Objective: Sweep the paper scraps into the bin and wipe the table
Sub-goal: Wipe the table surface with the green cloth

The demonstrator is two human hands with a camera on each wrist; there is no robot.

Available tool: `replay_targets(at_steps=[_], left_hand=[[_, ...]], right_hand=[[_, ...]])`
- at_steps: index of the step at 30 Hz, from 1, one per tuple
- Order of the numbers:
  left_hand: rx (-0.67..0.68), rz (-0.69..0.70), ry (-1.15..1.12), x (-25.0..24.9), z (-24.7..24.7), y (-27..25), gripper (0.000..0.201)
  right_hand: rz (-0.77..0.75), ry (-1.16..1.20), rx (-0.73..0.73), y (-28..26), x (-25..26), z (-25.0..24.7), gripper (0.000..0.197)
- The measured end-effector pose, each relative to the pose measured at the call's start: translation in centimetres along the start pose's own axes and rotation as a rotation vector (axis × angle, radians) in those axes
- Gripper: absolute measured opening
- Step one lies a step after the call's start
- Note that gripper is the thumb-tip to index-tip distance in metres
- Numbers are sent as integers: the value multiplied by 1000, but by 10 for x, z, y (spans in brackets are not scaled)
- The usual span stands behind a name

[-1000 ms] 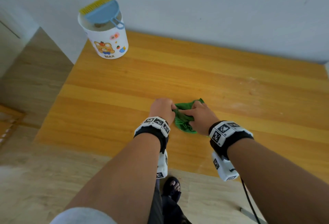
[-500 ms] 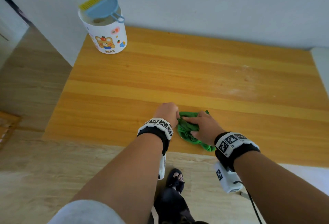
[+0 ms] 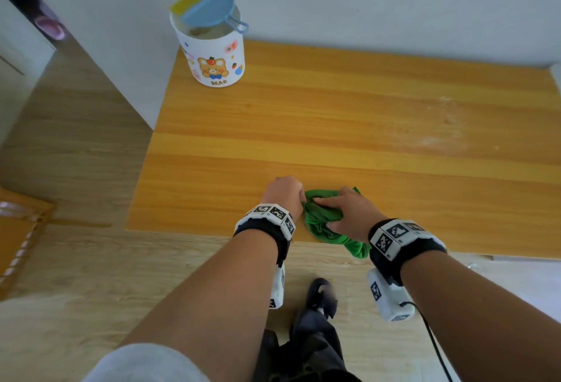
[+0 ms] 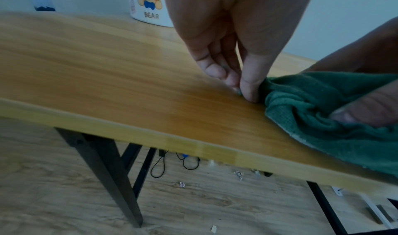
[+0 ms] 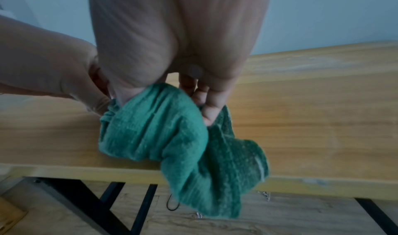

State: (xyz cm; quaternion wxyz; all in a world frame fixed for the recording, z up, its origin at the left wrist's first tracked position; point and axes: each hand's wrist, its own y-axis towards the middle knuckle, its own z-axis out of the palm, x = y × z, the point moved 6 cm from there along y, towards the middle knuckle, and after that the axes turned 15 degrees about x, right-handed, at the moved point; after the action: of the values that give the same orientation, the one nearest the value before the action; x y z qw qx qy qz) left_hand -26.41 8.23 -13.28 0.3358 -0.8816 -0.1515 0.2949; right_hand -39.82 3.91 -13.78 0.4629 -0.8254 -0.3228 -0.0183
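Two hands meet on one green cloth (image 3: 323,217) at the near edge of the worktop (image 3: 334,126), and the main risk, as I judge it, lies there: a fold of the cloth hangs over that edge, so a pull toward the body could drag the whole wad off onto the floor (image 3: 76,275). A second risk is that bunched cloth wipes poorly; the pale dusty smears at the far right of the worktop would stay unless the cloth is spread and carried out there. A wide stroke to the far left could also knock the bin (image 3: 212,57), which stands at the far left corner with a blue dustpan (image 3: 209,8) and yellow brush across its mouth. Small scraps (image 4: 239,174) lie on the floor under the worktop; wiping toward the near edge would add to them rather than fill the bin.

The right hand (image 3: 349,213) lies over the cloth, fingers curled down into it and thumb pressed on a fold, gripping the wad against the wood. The left hand (image 3: 285,192) sits just left of it, touching it, fingertips (image 4: 249,87) drawn together and pinching the cloth's left end at the surface.
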Motion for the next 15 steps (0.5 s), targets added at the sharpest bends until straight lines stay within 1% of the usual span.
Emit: replay_targets(at_steps=[4,7,11,15], left_hand=[[-11,-46,-33,33,-12,-14,22],[-47,-69,-40,59,-22,-24,22],[-67,-140,-75,101,-32,-42,23],[-125,-212,-114,142,-38,-62,25]], right_hand=[[-24,-28,18,14,35,1,57],[-49,-63,28,26,64,2,57],[-102,-127,59,43,108,6,57],[-147,-208,90,60,152,10,57]])
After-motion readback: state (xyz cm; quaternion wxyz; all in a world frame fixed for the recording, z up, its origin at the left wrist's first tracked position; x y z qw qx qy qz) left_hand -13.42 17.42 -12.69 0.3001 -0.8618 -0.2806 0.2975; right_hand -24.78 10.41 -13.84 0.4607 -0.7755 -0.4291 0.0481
